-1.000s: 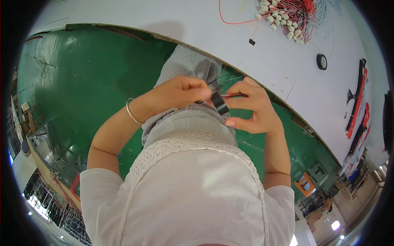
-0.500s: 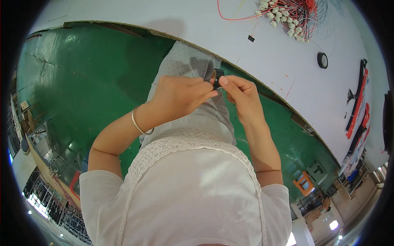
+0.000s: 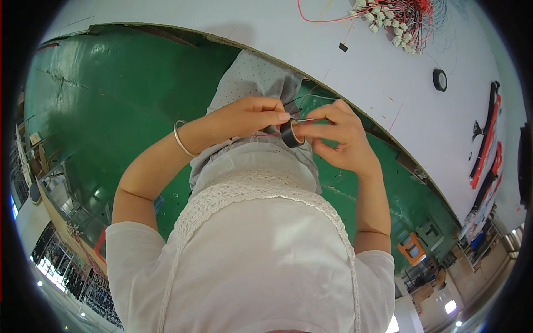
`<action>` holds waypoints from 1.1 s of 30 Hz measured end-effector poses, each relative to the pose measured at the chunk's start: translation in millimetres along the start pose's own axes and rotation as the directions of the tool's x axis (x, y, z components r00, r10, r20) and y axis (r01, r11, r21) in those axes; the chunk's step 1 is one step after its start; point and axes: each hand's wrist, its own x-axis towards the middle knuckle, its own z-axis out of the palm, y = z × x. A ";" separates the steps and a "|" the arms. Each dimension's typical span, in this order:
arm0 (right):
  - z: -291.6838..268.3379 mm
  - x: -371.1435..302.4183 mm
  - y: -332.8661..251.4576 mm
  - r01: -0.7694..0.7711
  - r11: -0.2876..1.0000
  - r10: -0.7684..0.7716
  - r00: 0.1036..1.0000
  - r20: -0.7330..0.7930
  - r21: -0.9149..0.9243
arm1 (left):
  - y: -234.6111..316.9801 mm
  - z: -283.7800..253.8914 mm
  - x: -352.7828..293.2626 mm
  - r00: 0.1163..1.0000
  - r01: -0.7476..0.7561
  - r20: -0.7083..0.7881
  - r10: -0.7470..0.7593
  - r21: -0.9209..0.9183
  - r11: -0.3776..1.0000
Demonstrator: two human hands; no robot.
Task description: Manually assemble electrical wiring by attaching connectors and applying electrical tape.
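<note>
Above my lap, my left hand (image 3: 256, 117) is closed, its thumb and fingers pinching thin wires (image 3: 317, 96). Red, black and grey strands stick out between my two hands. A roll of black tape (image 3: 288, 135) hangs just beside my left thumb tip. My right hand (image 3: 345, 137) has fingertips in the roll's hole, and its other fingers are bent around it near the wires. Exactly where the tape meets the wires is hidden by my fingers.
Ahead and to the right runs a white tabletop (image 3: 383, 66) with a rough edge. It carries a bundle of wires with white connectors (image 3: 397, 28), a second black tape roll (image 3: 440, 80), a small black piece (image 3: 343, 48) and red-black wire bundles (image 3: 484, 139). An orange stool (image 3: 411, 248) stands at right.
The tape roll has come down and turned so its hole faces right. My right hand has shifted right and opened its grip somewhat; wires now show between the hands.
</note>
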 end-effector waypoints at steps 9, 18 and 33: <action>31.0 9.7 -8.3 -0.579 0.555 0.616 0.769 0.173 0.597 | -9.9 17.7 2.5 0.596 -0.267 0.193 0.780 0.963 -0.035; 35.6 10.3 -21.1 -0.363 0.537 0.625 0.778 -0.069 0.761 | -21.4 7.7 -5.1 0.983 -0.160 -0.081 0.166 0.076 0.984; 1.1 -13.8 -0.7 -0.178 0.935 0.237 0.957 -0.167 0.307 | 7.4 38.2 0.1 0.923 -0.330 0.041 0.383 0.596 0.732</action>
